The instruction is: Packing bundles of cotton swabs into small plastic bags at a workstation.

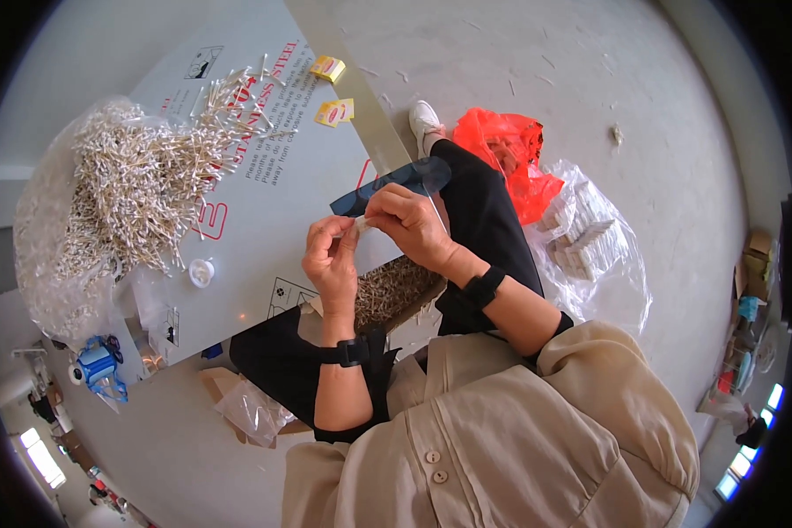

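Observation:
My left hand (332, 264) and my right hand (411, 227) meet above my lap, thumbs and fingers pinched together. Between the fingertips is a small white thing (363, 224), mostly covered, its kind too small to make out. Under my hands, an open box of thin brown sticks (387, 295) rests at my lap. Just beyond the hands, a dark blue translucent strip (361, 201) lies at the table's edge. A big heap of cotton swabs (132, 185) spills from a clear plastic bag (40, 238) on the left of the table.
The table (246, 255) has a printed film top. On it are a small yellow box (328, 69), yellow cards (333, 113) and a small round white tub (201, 272). To the right are a red plastic bag (502, 145) and a clear bag of white packs (590, 242).

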Tool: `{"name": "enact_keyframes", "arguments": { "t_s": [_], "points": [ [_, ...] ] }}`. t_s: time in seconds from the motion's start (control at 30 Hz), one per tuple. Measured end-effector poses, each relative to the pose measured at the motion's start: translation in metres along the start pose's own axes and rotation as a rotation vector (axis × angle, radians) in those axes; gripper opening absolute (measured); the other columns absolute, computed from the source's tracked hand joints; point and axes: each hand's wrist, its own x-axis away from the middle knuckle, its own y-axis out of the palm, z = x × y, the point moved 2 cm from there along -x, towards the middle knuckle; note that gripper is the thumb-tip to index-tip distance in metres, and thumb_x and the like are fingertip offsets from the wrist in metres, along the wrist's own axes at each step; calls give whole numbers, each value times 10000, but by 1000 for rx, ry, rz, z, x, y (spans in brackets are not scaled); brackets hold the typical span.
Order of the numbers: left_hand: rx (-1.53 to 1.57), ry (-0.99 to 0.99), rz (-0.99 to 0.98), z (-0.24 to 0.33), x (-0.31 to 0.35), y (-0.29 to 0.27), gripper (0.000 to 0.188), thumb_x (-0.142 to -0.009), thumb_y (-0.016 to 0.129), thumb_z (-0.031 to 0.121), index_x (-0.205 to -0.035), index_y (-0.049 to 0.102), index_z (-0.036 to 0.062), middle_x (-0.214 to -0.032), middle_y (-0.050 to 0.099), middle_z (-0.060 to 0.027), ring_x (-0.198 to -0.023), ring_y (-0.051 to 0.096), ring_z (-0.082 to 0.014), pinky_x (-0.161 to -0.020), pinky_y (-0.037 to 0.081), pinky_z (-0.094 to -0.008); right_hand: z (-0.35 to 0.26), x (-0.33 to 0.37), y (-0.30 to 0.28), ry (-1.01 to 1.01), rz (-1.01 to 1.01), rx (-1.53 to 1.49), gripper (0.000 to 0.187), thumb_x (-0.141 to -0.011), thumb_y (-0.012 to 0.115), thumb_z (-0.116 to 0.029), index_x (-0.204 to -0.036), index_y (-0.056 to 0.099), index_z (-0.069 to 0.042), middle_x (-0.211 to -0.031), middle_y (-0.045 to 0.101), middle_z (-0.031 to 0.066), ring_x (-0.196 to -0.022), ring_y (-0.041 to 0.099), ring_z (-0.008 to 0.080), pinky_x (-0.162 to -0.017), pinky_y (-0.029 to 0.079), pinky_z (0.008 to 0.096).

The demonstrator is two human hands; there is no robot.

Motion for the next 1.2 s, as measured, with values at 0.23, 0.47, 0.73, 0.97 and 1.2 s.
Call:
{"name": "enact_keyframes", "arguments": {
  "t_s": [0.23, 0.47, 0.73, 0.97, 1.2],
  "points": [
    [-549, 397, -142, 20, -19, -13, 159, -768, 697, -50, -903, 635, 6, -892, 577, -107, -789, 599, -265, -656, 512, -351, -11, -15, -5, -219, -6, 283, 123, -776, 717, -41, -826, 604, -39, -905, 587, 68, -827, 610, 275, -698, 498, 338],
    [-730, 593, -226, 26, -17, -3, 152, -771, 640, -63, -873, 545, -3, -877, 535, -132, -800, 561, -324, -656, 500, -421, -17, -28, 7, -556, -127, 626, 183, -664, 732, -118, -780, 596, -78, -887, 563, 30, -874, 549, 232, -755, 456, 361],
    [-708, 513, -213, 19, -18, -3, 174, -766, 602, -66, -858, 473, 6, -842, 493, -144, -778, 542, -349, -642, 480, -447, -8, -33, -1, -632, -141, 658, 181, -637, 684, -85, -753, 556, -35, -816, 500, 69, -818, 522, 251, -728, 463, 357],
    [-742, 530, -211, 27, -16, -1, 195, -760, 601, -76, -895, 487, 7, -875, 512, -139, -809, 559, -343, -640, 497, -426, -13, -29, -19, -647, -127, 702, 149, -671, 664, -29, -757, 542, -14, -801, 498, 82, -760, 513, 259, -706, 473, 332],
    [-847, 619, -85, 23, -8, -21, 182, -767, 608, -100, -890, 533, 11, -901, 545, -117, -809, 590, -307, -638, 525, -389, 2, -4, -30, -506, -33, 679, 129, -708, 656, -38, -783, 553, -15, -790, 525, 104, -755, 565, 289, -664, 502, 370]
  ]
}}
